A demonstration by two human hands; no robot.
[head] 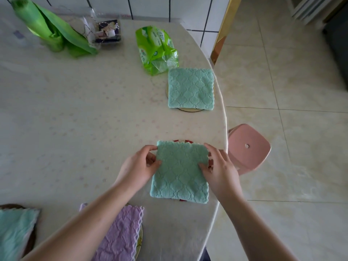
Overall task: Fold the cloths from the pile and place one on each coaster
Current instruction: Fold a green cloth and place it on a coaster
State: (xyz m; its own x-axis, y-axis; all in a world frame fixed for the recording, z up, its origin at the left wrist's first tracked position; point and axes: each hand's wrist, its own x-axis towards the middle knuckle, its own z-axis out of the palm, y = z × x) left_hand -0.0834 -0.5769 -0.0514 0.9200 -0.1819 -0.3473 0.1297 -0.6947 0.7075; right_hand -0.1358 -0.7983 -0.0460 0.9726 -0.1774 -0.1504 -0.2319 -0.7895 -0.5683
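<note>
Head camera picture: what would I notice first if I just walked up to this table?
Probably the two hands, left hand and right hand, pinching the side edges of a folded green cloth on a red-patterned coaster near the table's edge. Farther back, another folded green cloth covers a round coaster. A purple cloth lies nearest, by the left arm.
</note>
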